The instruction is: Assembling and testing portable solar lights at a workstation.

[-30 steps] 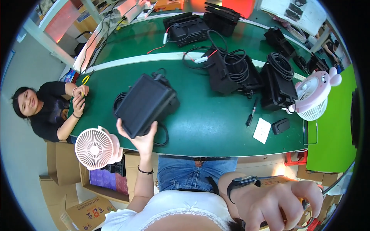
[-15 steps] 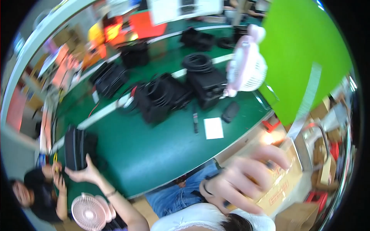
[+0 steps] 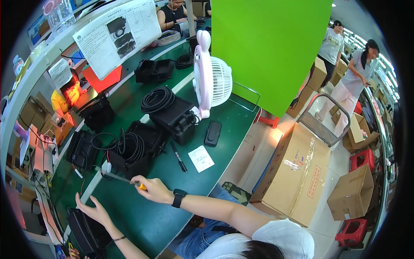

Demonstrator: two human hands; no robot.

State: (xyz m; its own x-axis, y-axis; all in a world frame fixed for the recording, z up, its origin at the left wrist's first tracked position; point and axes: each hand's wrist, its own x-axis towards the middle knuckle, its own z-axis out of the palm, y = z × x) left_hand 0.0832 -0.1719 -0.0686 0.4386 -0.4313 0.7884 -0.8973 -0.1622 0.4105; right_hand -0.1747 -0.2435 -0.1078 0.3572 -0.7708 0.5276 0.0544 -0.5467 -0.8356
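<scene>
Under the right hand: the right hand [image 3: 152, 188] is clenched around a screwdriver [image 3: 125, 180], whose shaft runs out left of the knuckles.
Left hand: the left hand [image 3: 94, 211] is spread open, its fingertips on a black case [image 3: 86, 232] just below it.
Screwdriver look: orange-yellow handle, thin metal shaft.
Open room: bare green table [image 3: 142, 222] lies between the 2 hands; its edge runs just right of the wrist.

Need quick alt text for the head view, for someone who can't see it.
At a green workbench, the person's right hand grips a screwdriver and the left hand rests on a black case. Beyond lie more black cases with coiled cables and a white fan.
</scene>
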